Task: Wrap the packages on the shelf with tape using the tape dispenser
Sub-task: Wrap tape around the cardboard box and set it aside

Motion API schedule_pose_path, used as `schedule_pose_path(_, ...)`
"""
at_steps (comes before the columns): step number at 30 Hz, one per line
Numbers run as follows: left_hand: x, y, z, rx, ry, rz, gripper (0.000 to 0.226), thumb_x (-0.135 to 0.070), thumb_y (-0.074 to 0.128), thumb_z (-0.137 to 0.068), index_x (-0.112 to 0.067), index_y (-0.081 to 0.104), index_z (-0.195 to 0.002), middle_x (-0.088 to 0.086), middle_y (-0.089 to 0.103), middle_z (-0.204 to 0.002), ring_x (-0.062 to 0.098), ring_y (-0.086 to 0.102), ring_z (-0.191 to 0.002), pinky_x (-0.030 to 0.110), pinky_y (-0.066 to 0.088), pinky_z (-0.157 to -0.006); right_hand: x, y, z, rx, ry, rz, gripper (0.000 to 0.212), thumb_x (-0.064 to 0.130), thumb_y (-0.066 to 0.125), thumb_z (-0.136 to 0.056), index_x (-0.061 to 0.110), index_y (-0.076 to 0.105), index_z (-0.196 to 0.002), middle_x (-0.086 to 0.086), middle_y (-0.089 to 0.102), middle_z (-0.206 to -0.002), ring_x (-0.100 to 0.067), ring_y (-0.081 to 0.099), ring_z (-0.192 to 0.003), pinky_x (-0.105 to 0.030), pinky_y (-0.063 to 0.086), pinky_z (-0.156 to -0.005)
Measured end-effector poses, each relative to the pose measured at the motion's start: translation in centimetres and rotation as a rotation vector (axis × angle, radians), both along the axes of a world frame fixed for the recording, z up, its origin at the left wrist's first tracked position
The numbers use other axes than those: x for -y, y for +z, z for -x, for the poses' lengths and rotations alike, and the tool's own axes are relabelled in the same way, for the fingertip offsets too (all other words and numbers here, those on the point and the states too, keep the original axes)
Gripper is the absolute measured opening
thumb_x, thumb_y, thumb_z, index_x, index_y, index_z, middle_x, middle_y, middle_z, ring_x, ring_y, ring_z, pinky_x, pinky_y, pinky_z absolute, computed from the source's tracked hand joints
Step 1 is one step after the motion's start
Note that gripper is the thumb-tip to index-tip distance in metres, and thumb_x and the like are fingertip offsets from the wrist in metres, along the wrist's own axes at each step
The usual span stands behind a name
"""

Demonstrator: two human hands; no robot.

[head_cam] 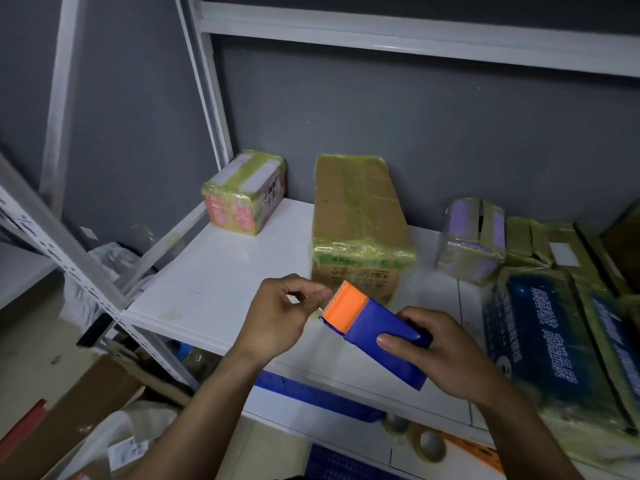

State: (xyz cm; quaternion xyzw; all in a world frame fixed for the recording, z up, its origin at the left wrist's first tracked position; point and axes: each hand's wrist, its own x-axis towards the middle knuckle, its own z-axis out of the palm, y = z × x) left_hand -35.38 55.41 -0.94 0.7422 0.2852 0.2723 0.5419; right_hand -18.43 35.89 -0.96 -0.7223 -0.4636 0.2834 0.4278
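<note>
The fingers (394,341) of the right hand (446,355) are wrapping round the blue body of the tape dispenser (381,344). They are holding it tilted just above the front of the white shelf (214,271), with its orange cutter (346,308) pointing up and to the left. The fingers (311,292) of the left hand (277,317) are curling in, thumb and forefinger narrowing to a pinch right at the cutter's toothed edge. Whether a tape end is lying between them is too fine to tell. By the look of it, the person is fishing for the free end of the tape, the step that comes ahead of laying any strip.

Under the hands, on the level below, a spare tape roll (429,445) is lying. At the right, a blue printed package (540,341) is sitting on the shelf with yellowish tape showing along its edges. Just beyond the dispenser a tall brown carton (360,216) is standing, already banded with yellowish tape across its near end and along its top. Farther back on the right a lavender package (471,237) is resting with a dark slit showing in its top. In the far left corner a small pink box (246,195), also taped, is sitting close to the grey wall (450,133).

The next move is probably calling for a steady right-hand hold while the left draws out a length. The end then needs pressing flat onto a package face, and the lavender one looks the likeliest candidate.
</note>
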Motion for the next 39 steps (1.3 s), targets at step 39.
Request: schedule_pose_path(39, -8.1, -4.1, -5.5, 0.288, 0.240, 0.369, 0.007, -0.030, 0.077, -0.090, -0.026, 0.077, -0.096, -0.024, 0.074, -0.095, -0.005, 0.067, -0.081, 0.001, 0.043, -0.063, -6.6, 10.3, 0.3, 0.730, -0.498, 0.381, 0.058, 0.087, 0.064, -0.066, 0.030, 0.060, -0.071, 0.010, 0.061, -0.069, -0.002, 0.058, -0.063, -0.019, 0.036, -0.052)
